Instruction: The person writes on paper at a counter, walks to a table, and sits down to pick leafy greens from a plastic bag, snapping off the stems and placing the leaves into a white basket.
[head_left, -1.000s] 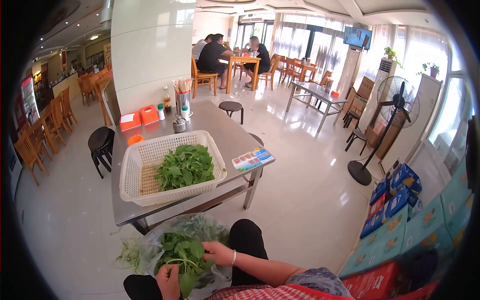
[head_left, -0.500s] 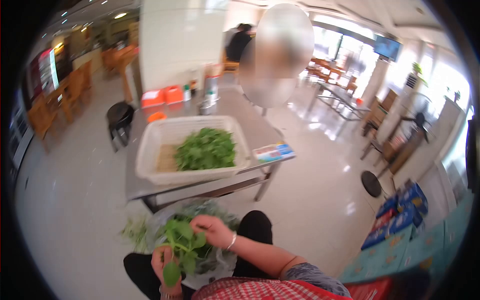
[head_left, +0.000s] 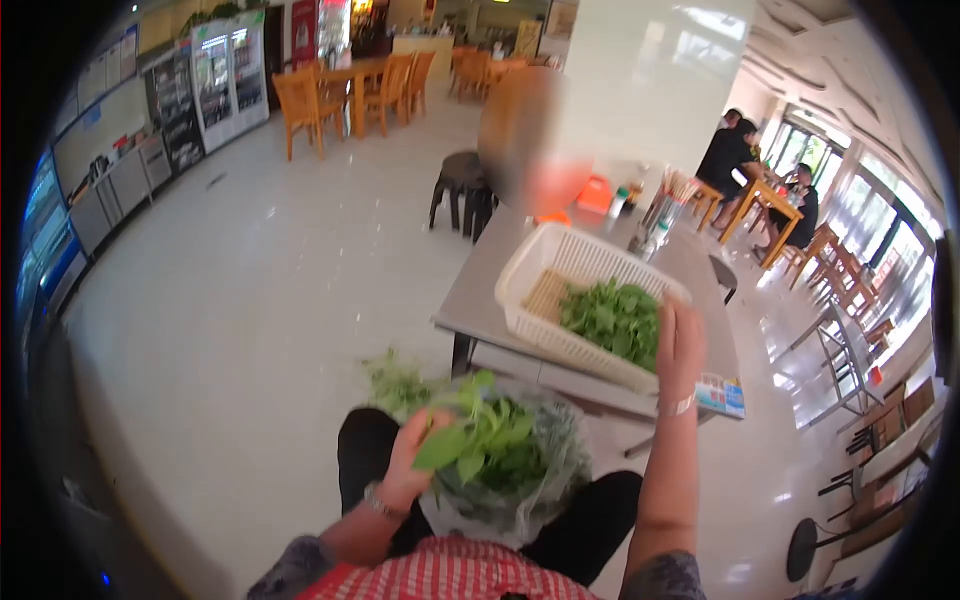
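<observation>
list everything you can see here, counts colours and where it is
basket: 1, white, on the table
loose greens: 1 heap, green, inside the basket
table: 1, steel grey, ahead of the knees
bag of greens: 1, clear, on the lap
scraps: 1 pile, green, floor left of the table
packet: 1, blue and white, table's near right corner
stools: count unclear, black, floor beyond the table
bunch of greens: 1, green, held above the bag
left hand: 1, shut on the bunch
right hand: 1, open, above the basket's right rim
</observation>
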